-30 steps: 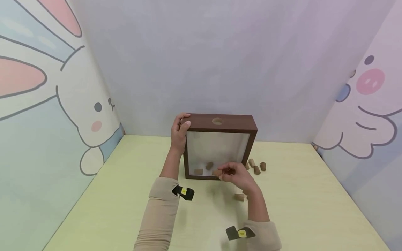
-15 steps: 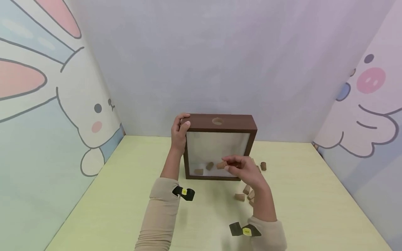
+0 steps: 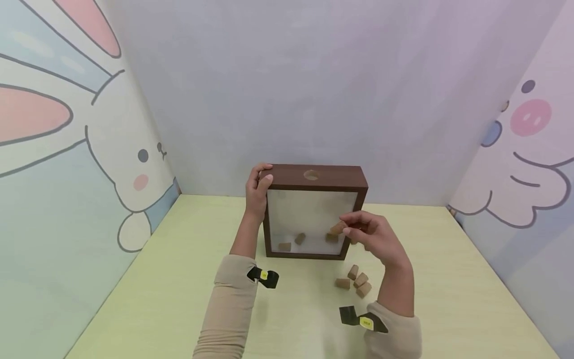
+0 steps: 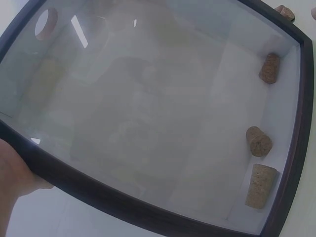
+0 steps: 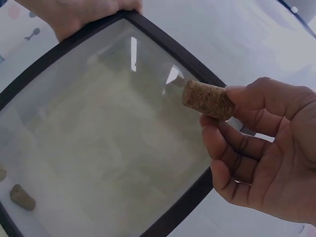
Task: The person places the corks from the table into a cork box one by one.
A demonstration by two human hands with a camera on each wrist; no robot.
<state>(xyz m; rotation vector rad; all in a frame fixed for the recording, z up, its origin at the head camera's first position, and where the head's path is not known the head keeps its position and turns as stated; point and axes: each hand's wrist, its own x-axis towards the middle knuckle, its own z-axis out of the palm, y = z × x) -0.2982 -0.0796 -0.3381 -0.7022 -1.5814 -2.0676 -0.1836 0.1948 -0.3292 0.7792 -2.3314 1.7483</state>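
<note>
A dark brown wooden shadow box (image 3: 314,175) with a clear front stands upright, a round hole (image 3: 311,175) in its top. My left hand (image 3: 257,192) grips its upper left corner, thumb on the front edge. My right hand (image 3: 381,239) pinches a cork (image 5: 208,100) between thumb and fingertips, in front of the box's lower right part. Behind the clear front, corks lie at the bottom: one pale cork (image 4: 260,186), a darker cork (image 4: 259,141) and another dark cork (image 4: 269,68) farther along.
Several loose corks (image 3: 362,279) lie on the pale yellow-green table (image 3: 179,299), in front of the box's right side. Another cork (image 4: 285,13) shows outside the frame. A grey wall (image 3: 314,99) rises behind, with cartoon-printed side walls.
My right hand has moved right and upward along the front of the box, carrying the pinched cork. The left hand and the box have stayed in place.
</note>
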